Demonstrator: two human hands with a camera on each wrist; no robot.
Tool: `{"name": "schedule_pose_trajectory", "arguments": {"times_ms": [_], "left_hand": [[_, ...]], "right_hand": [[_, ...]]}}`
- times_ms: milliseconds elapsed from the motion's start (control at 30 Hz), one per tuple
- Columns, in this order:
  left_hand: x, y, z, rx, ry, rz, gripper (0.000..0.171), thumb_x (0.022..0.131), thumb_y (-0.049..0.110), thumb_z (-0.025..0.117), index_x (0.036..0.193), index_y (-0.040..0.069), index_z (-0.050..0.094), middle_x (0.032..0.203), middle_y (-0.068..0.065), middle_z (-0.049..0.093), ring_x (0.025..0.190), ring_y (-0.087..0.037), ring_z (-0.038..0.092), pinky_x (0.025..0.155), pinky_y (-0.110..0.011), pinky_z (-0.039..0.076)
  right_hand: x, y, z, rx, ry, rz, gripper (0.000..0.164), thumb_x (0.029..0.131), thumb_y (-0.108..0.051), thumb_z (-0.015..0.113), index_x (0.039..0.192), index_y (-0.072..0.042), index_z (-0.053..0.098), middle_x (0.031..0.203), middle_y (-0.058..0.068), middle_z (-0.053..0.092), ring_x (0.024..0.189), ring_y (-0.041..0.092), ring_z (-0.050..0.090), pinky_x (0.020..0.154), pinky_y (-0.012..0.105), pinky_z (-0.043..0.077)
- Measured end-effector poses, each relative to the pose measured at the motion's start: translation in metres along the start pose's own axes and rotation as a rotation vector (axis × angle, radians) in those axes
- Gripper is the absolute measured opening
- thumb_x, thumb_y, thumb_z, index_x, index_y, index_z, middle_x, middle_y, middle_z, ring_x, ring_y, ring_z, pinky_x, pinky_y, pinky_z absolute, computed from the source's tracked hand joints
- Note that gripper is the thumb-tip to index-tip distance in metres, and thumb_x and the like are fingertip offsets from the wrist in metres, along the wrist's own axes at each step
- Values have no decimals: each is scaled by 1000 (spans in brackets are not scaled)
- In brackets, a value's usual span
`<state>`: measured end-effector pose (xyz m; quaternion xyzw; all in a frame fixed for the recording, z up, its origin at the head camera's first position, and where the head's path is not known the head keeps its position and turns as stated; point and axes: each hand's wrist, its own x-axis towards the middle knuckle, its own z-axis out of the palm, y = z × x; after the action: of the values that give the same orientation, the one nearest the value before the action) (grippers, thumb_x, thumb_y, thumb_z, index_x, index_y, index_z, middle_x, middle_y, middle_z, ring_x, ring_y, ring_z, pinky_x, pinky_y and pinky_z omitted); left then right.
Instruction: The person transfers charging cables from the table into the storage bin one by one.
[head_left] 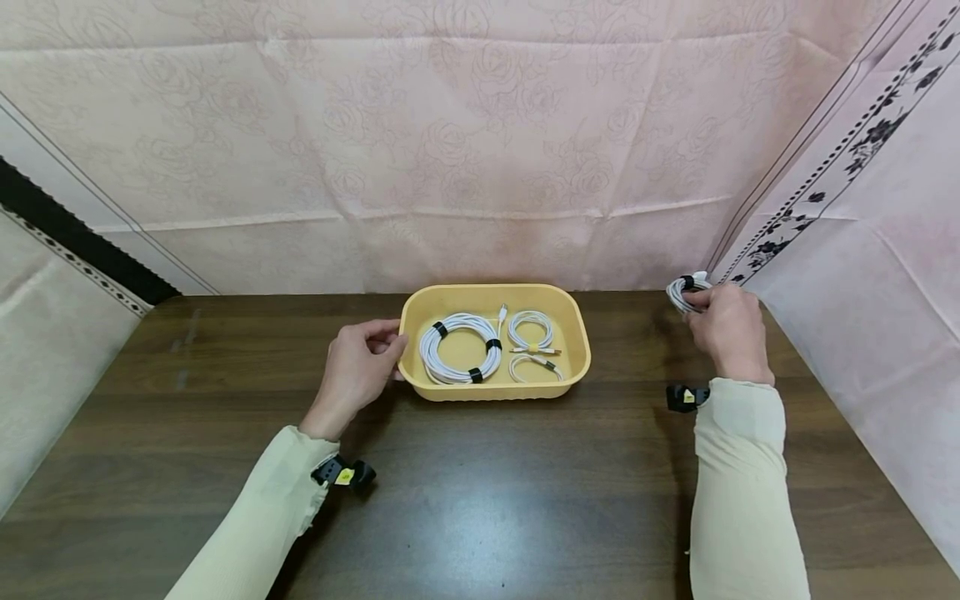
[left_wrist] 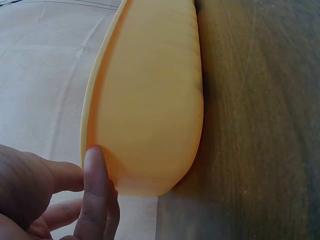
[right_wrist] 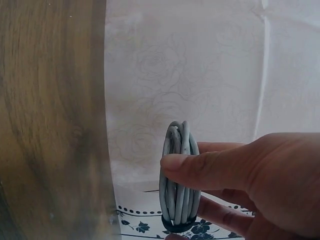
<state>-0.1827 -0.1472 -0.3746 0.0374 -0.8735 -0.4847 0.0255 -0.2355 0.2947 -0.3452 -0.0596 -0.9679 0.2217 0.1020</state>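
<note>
A yellow plastic tray (head_left: pixel 495 392) stands near the back edge of the table. Inside it lie a large coil of white cable (head_left: pixel 461 348) with black straps on the left, and two smaller cable coils, an upper one (head_left: pixel 530 329) and a lower one (head_left: pixel 536 363), on the right. My left hand (head_left: pixel 358 367) pinches the tray's left rim between thumb and fingers, as the left wrist view shows. Off to the right, my right hand (head_left: pixel 731 329) holds a coiled white cable (right_wrist: pixel 179 175) bound with a black strap, raised near the table's back right corner.
A dark brown wooden table (head_left: pixel 480 500) spreads in front of and beside the tray. Behind it hangs a pale floral cloth (head_left: pixel 465 167), with more patterned cloth (head_left: pixel 862 275) along the right side. A small black wrist camera (head_left: pixel 343 473) sits on my left sleeve.
</note>
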Motion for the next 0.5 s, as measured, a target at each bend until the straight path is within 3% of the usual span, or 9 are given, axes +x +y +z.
{"name": "schedule_pose_trajectory", "arguments": {"times_ms": [500], "left_hand": [[0, 0, 0, -2, -5, -7, 33, 101, 16, 63, 131, 2, 67, 104, -17, 68, 72, -18, 66, 57, -21, 58]], "right_hand": [[-1, -9, -3, 1, -14, -14, 33, 91, -6, 68, 124, -8, 74, 133, 31, 62, 115, 53, 60, 85, 65, 49]]}}
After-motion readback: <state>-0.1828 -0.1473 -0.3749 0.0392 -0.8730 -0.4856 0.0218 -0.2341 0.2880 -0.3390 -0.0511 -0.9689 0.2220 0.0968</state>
